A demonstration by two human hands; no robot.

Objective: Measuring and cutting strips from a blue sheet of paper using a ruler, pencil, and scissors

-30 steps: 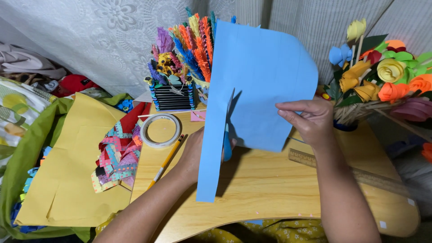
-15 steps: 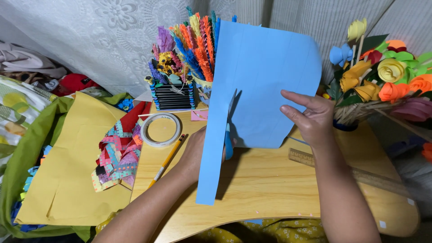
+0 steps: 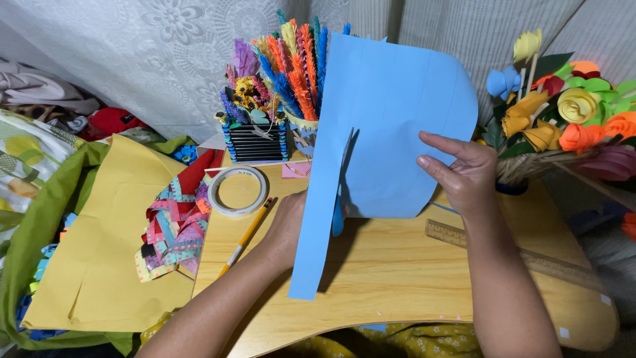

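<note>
Your right hand [image 3: 467, 174] pinches the large blue paper sheet [image 3: 391, 132] upright above the light wooden table [image 3: 397, 278]. Your left hand [image 3: 288, 225], mostly hidden behind it, grips blue-handled scissors [image 3: 338, 215]; the white tape roll [image 3: 238, 191] lies left of the sheet.

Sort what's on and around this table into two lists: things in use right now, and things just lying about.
In use:
- blue paper sheet, partly cut into a strip
- left hand, behind the sheet with a blue handle, probably scissors
- right hand, steadying the sheet

Lying about:
- tape roll
- pencil
- wooden ruler
- yellow paper
- patterned paper scraps
- paper flowers
</note>
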